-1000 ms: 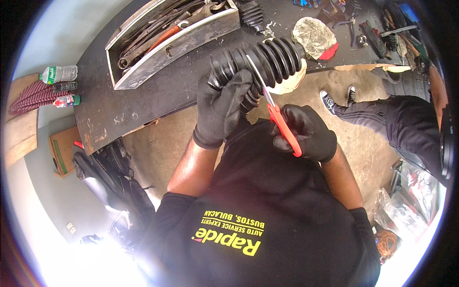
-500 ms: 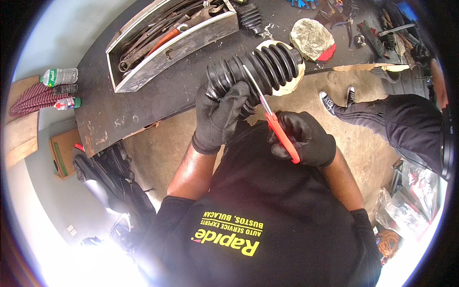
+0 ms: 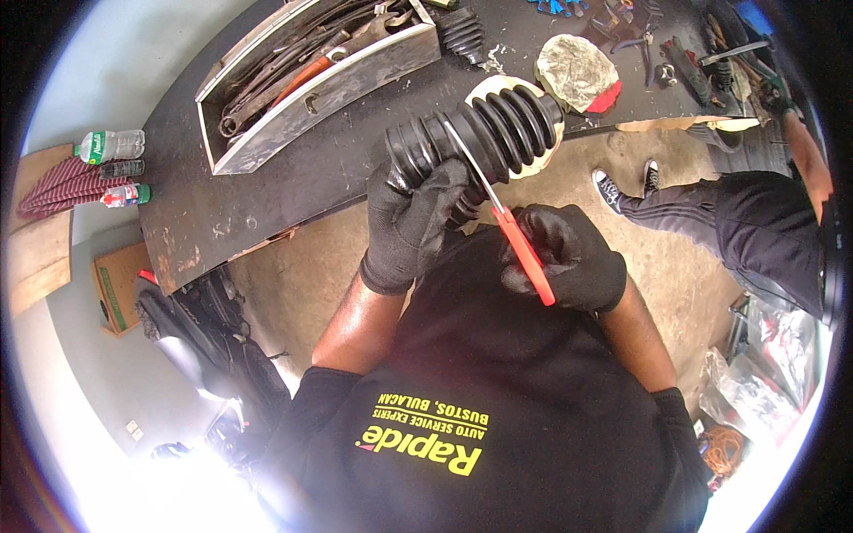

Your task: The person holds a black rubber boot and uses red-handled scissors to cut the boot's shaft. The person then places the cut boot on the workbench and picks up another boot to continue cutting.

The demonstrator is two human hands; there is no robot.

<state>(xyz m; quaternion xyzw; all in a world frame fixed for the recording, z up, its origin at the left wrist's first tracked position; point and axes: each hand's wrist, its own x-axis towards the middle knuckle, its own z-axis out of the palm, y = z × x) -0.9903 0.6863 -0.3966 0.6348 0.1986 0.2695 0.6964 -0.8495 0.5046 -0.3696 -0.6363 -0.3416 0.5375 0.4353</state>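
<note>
Shirt (image 3: 542, 382), black with yellow print, nearest, on this side of the ribbed rubber tube. Right hand (image 3: 569, 258) in black glove, near side and right of the tube, fingers curled on the red handle of a slim cutter (image 3: 522, 253). Silver blade slants up-left across the tube; can't tell if the edge bites in. Left hand (image 3: 413, 222), also black-gloved, gripping the tube from below at its left part, thumb side up. Tube (image 3: 499, 129) itself: black, held up in front of the shirt, lying roughly sideways, thick ribs toward its right end, narrower rings at left.

Beyond the tube, dark table (image 3: 293, 169). Cream round sheet (image 3: 539, 163) shows just behind the tube's ribs. Past it, right, dirty pale cloth (image 3: 573, 71) with red corner. Far left of the tube: metal toolbox (image 3: 333, 98), packed with wrenches (image 3: 258, 99), one orange-red handle among them. Straight beyond the tube, second black ribbed piece (image 3: 462, 34) next to toolbox. Farther right of the tube, pliers (image 3: 646, 58) and loose small tools.

Well right of the tube, another person's dark-trousered leg (image 3: 764, 231), black-and-white shoes (image 3: 608, 189). Well left of the tube, plastic bottles (image 3: 115, 144) by striped cloth (image 3: 58, 182).
</note>
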